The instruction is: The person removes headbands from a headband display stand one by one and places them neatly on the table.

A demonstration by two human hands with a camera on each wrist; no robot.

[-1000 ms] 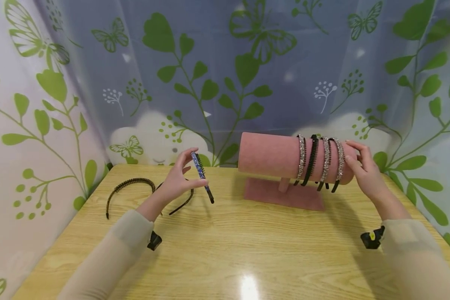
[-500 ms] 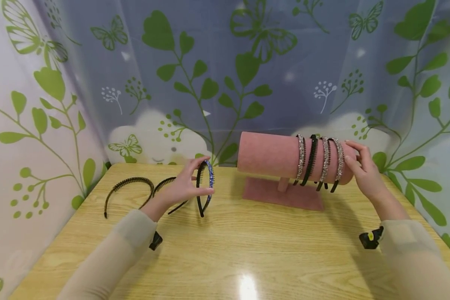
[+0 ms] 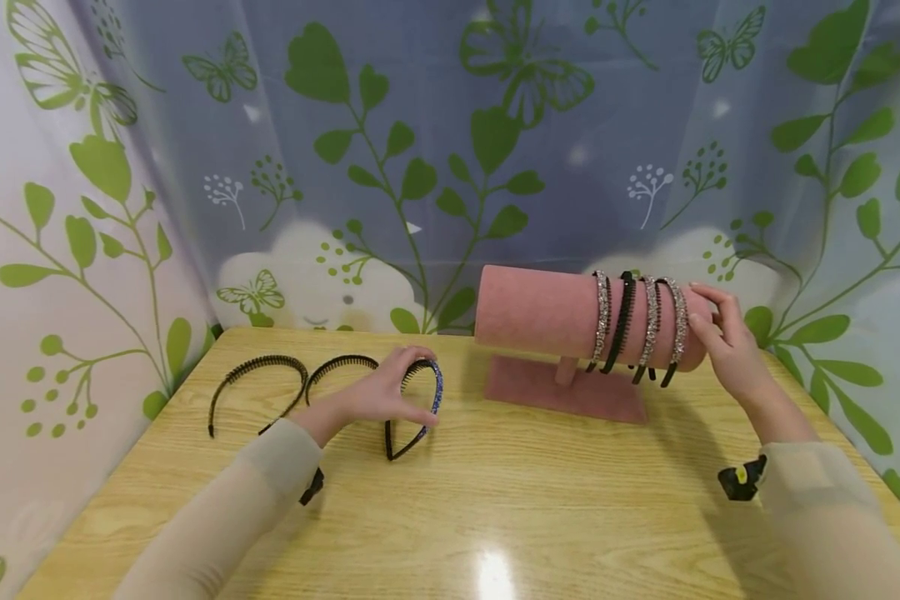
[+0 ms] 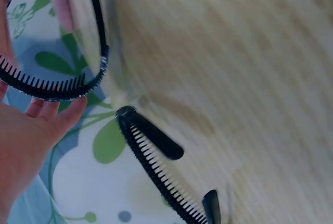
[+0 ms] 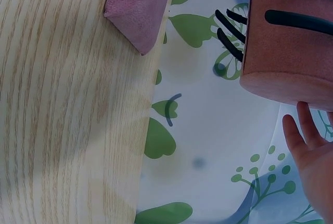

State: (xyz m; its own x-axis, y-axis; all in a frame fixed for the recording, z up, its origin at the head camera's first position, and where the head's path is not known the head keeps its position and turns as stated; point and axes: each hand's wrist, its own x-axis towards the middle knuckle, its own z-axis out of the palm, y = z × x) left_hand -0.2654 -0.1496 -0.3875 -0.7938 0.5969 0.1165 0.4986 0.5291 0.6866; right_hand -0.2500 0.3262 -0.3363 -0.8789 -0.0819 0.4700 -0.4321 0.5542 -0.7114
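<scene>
My left hand [image 3: 386, 392] holds a headband [image 3: 438, 390] with blue glitter and inner teeth between thumb and fingers, over the table. In the left wrist view the glitter headband [image 4: 57, 95] curves across the fingers, its teeth facing inward. Just behind that hand lies a black toothed headband [image 3: 341, 363], partly hidden by it. My right hand [image 3: 733, 354] rests its fingers and thumb against the right end of a pink velvet roll stand [image 3: 536, 308]. Around the roll sit several headbands: silver sparkling ones [image 3: 677, 321] and a plain black one [image 3: 621, 325].
Another dark toothed headband [image 3: 270, 361] lies at the table's left. The stand's pink base [image 3: 525, 389] rests on the wooden table [image 3: 435, 517]. A patterned curtain [image 3: 435, 167] with leaves and butterflies hangs close behind the table and at both sides.
My left hand has lowered and moved slightly right and nearer with the blue glitter headband, turning it so its loop faces the camera more. The right hand has stayed at the roll's end.
</scene>
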